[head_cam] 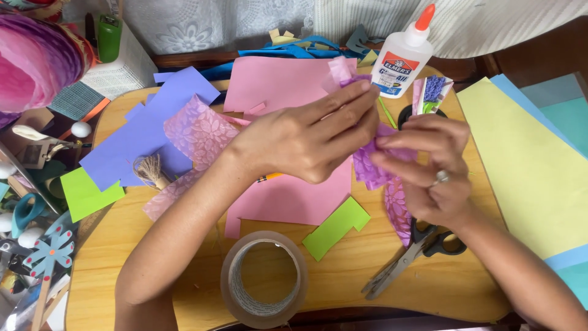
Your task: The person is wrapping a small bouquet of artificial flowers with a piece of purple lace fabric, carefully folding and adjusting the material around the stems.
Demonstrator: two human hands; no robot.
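Observation:
My left hand (pixel 309 140) and my right hand (pixel 429 168) meet over the middle of a small wooden table (pixel 343 279). Both pinch the same piece of crumpled purple patterned paper (pixel 367 165), which is bunched between the fingers. A ring sits on one finger of my right hand. Under the hands lies a pink paper sheet (pixel 288 199). Part of the purple paper is hidden behind my fingers.
A white glue bottle (pixel 401 58) with an orange cap stands behind the hands. Black-handled scissors (pixel 416 251) lie at the right front, a roll of clear tape (pixel 264 279) at the front, a green paper strip (pixel 337 228) between them. Lilac sheets (pixel 141 138) and yellow sheets (pixel 527 159) flank the table.

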